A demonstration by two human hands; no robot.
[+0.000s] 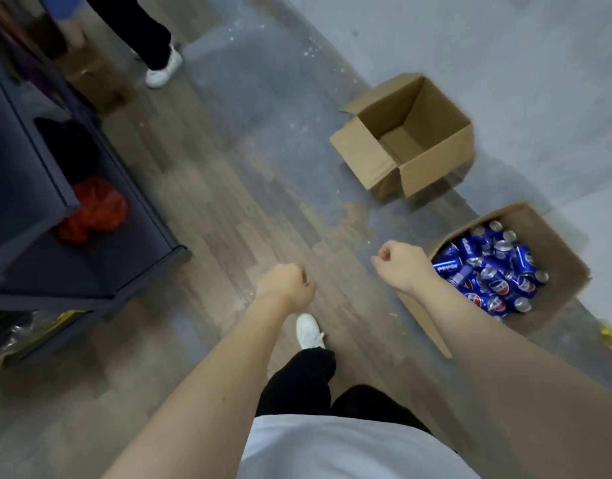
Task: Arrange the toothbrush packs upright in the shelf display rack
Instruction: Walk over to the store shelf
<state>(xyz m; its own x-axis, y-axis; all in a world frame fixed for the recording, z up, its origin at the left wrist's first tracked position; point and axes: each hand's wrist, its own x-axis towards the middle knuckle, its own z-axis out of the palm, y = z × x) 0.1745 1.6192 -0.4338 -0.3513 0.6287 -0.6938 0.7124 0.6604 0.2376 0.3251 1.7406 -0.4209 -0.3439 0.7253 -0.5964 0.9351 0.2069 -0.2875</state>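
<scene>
No toothbrush pack shows in the head view. A dark blue shelf rack [100, 271] stands at the left, its lower shelves holding a red bag [95, 210] and dark items. My left hand [286, 283] is stretched out over the floor with its fingers curled into a fist, holding nothing. My right hand [403, 261] is curled the same way and holds nothing, hovering near the left edge of a carton of blue cans [491, 267]. Both hands are well clear of the rack.
An empty open cardboard carton [406, 136] sits on the floor by the grey wall, beyond the can carton. Another person's leg and white shoe [163, 69] stand at the top left beside a brown box [97, 81]. Yellow packets [28, 337] lie under the rack.
</scene>
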